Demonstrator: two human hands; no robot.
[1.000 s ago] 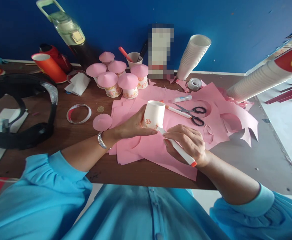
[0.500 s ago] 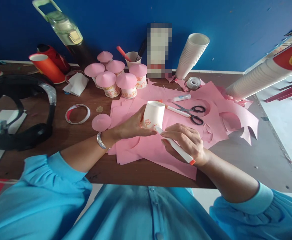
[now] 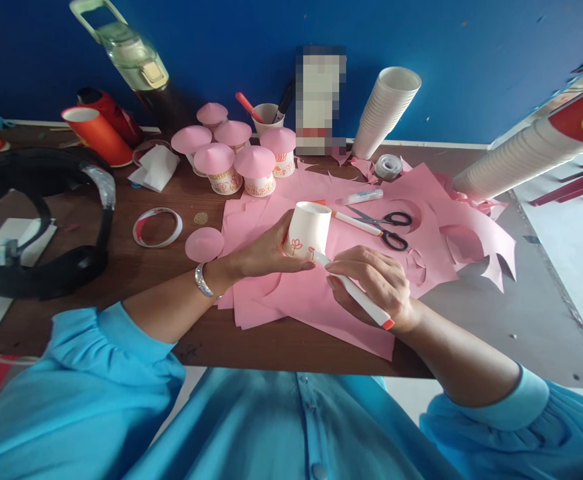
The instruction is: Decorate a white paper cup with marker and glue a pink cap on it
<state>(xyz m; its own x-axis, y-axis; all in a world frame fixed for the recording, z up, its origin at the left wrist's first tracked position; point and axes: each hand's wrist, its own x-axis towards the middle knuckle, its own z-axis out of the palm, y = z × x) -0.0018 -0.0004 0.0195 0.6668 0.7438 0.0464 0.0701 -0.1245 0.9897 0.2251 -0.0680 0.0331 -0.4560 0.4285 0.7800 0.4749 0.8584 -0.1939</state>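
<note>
My left hand (image 3: pixel 276 250) is closed around a white paper cup (image 3: pixel 310 225), thumb along its near side. Orange-red flower outlines show low on the cup's wall. In my right hand (image 3: pixel 376 283) is a white marker (image 3: pixel 364 301) with an orange end, its tip at the cup's lower wall beside a small red mark. Beneath both hands lie pink paper sheets (image 3: pixel 301 293). Black-handled scissors (image 3: pixel 394 230) and a second white marker (image 3: pixel 356 223) rest on the paper just beyond my right hand.
Behind on the left stand several decorated cups with pink cone tops (image 3: pixel 254 162). A loose pink cone (image 3: pixel 204 245) and a tape roll (image 3: pixel 158 228) lie left of the paper. Stacked white cups (image 3: pixel 388 110), a bottle (image 3: pixel 141 67) and a black headband-like frame (image 3: pixel 41 223) surround the workspace.
A small red mark now shows on the cup beside the first flower. The marker tip has shifted slightly right. Both hands keep their holds.
</note>
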